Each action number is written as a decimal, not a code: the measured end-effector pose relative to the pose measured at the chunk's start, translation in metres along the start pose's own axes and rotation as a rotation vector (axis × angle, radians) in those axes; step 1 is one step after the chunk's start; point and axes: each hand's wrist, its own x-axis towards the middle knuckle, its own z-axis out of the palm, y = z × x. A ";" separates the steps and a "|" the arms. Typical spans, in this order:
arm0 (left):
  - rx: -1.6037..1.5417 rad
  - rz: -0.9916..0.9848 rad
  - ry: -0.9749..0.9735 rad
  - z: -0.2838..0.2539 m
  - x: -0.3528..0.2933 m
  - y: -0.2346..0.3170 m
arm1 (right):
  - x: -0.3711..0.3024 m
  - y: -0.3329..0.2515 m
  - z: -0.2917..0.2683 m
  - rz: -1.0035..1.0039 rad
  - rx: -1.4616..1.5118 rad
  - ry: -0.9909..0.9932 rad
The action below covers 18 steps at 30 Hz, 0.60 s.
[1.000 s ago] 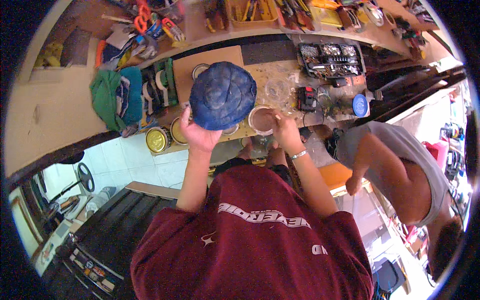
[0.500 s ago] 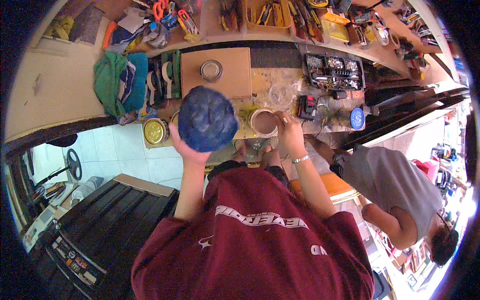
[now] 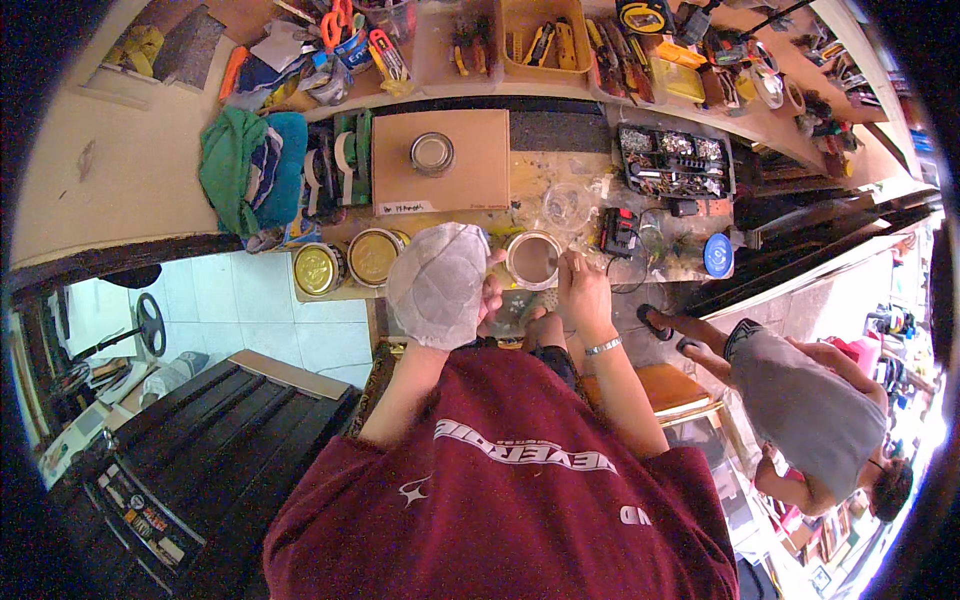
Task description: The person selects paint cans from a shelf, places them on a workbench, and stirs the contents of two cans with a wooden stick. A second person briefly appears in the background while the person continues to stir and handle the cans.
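My left hand (image 3: 490, 297) grips a round, domed piece (image 3: 438, 285) that looks like a crumpled cap, its pale grey side facing up. Those fingers curl over its right edge, and the rest of the hand is hidden underneath. Just right of it stands a round tub (image 3: 510, 262) of brownish liquid at the bench's front edge. Over the tub's right rim my right hand (image 3: 586, 292) is closed in a pinch; whatever thin thing it holds is too small to make out. Two gold-lidded cans, one at the far left (image 3: 319, 270) and another (image 3: 375, 257) beside the domed piece, stand close by.
A cardboard box (image 3: 440, 185) with a small tin (image 3: 432, 153) on top lies behind. Right of it are a clear plastic lid (image 3: 567, 205), a red-and-black battery (image 3: 621, 232), a black parts organizer (image 3: 675, 165) and a blue lid (image 3: 718, 255). Another person (image 3: 810, 400) stands at the right.
The domed piece has turned from its dark blue side to its pale grey side and come lower and rightward, uncovering a gold-lidded can. At the right, the other person has shifted.
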 end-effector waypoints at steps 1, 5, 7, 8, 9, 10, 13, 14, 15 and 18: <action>0.078 0.030 0.121 -0.002 0.004 -0.004 | -0.003 0.006 0.004 -0.025 -0.010 -0.007; 1.704 0.837 0.301 0.027 0.016 0.004 | 0.008 -0.013 -0.005 -0.068 0.240 -0.120; 2.669 1.132 0.249 0.029 0.010 0.014 | 0.010 -0.003 0.002 -0.133 0.190 0.015; 2.773 1.168 0.263 0.032 0.005 0.016 | 0.012 -0.005 0.000 -0.124 0.161 0.059; 2.787 1.152 0.268 0.037 0.001 0.017 | 0.013 -0.006 -0.001 -0.114 0.133 0.104; 2.784 1.151 0.274 0.044 -0.002 0.017 | 0.010 -0.001 0.000 -0.065 0.027 0.039; 2.759 1.146 0.299 0.062 -0.006 0.020 | 0.000 0.001 0.005 -0.055 0.005 -0.060; 2.760 1.143 0.302 0.065 -0.007 0.020 | 0.002 -0.001 0.003 -0.066 0.060 -0.085; 2.759 1.148 0.304 0.067 -0.007 0.021 | 0.006 -0.004 0.002 -0.076 0.116 -0.109; 2.735 1.162 0.307 0.072 -0.007 0.022 | 0.015 -0.004 0.003 -0.109 0.200 0.020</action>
